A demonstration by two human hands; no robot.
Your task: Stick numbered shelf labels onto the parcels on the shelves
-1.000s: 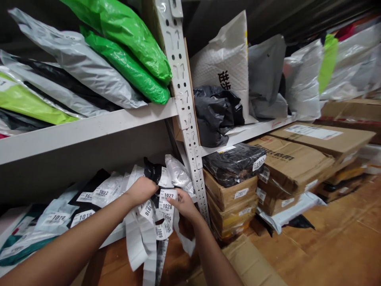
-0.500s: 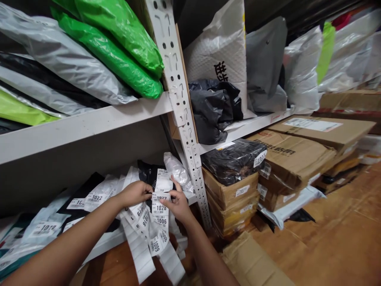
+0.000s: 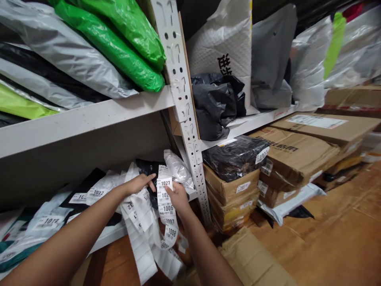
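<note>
A white strip of numbered labels [image 3: 167, 208] hangs in front of the lower shelf, with 1027, 1006 and 1008 readable on it. My right hand [image 3: 178, 197] pinches its right edge between thumb and fingers, just below 1027. To the left of the strip, my left hand [image 3: 140, 184] has its index finger and thumb apart, pointing towards the strip; its other fingers are partly hidden. Below the left hand, more label strips [image 3: 138, 234] hang in a loose bunch past the shelf edge. Behind the hands lie a black plastic parcel [image 3: 149, 165] and a clear-wrapped parcel [image 3: 179, 169].
A perforated white post [image 3: 190, 131] stands right of my hands. The upper shelf [image 3: 89, 121] holds grey and green bags [image 3: 119, 43]. Labelled bags [image 3: 49, 222] fill the lower left shelf. Stacked cartons [image 3: 232, 190] stand at right; flattened cardboard [image 3: 256, 258] lies on the floor.
My left fingers have come away from the strip and opened. The right hand keeps its pinch and has turned the strip, showing 1027 more plainly. The view has shifted slightly.
</note>
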